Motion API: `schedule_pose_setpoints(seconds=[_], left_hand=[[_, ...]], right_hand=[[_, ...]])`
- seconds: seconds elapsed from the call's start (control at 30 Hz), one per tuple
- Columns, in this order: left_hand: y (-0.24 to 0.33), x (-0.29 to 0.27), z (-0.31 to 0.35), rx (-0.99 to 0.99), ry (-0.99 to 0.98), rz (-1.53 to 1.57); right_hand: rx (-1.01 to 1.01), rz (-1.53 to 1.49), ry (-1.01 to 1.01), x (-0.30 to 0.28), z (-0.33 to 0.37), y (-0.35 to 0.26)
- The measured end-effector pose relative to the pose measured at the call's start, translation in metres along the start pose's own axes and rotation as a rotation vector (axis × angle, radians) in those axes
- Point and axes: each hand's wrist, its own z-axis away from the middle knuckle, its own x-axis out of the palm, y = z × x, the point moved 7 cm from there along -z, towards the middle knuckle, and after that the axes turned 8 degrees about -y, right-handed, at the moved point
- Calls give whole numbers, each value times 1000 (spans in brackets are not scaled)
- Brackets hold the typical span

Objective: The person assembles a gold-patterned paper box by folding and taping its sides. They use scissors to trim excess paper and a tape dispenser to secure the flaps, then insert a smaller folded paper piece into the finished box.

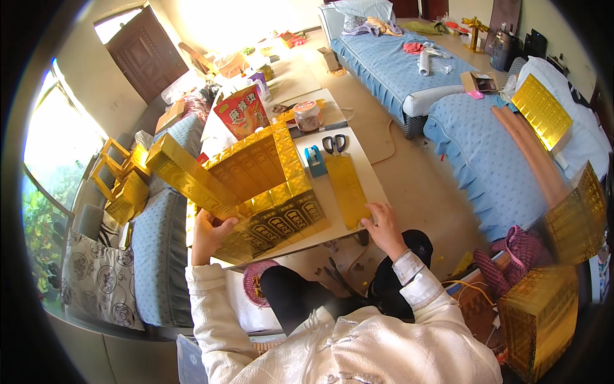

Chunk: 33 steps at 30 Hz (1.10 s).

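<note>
Head view: left hand (210, 235) closed around the lower left corner of a gold foil-paper panel assembly (256, 185), thumb on top, lifting that side off the white table (368, 169) so the piece stands tilted toward the left. Long gold box beam (185, 176) attached along the raised upper left edge. Right hand (384, 227) laid flat, fingers together and holding nothing, pressing the near end of a separate gold paper strip (347, 189) lying flat on the table just right of the assembly. Blue tape dispenser (314, 160) and scissors (334, 143) just beyond the strip's far end; a jar (307, 115) and a red carton (242, 112) farther back. For a clean join, judged best: keep the strip pinned flat and square to the assembly's right edge, support the raised corner steadily, avoid creasing the foil, lower gently before releasing. More gold pieces stacked on the blue sofa (486, 160) at right.
</note>
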Motion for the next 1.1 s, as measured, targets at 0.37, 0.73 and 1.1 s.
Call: schedule_pose_setpoints(seconds=[0.37, 0.73, 1.1], left_hand=[[7, 5, 3, -13, 13, 40], [18, 12, 12, -65, 50, 73], [38, 24, -8, 14, 2, 34]], right_hand=[[29, 54, -168, 58, -137, -27], [399, 317, -260, 157, -224, 5], [510, -1034, -101, 155, -251, 71]])
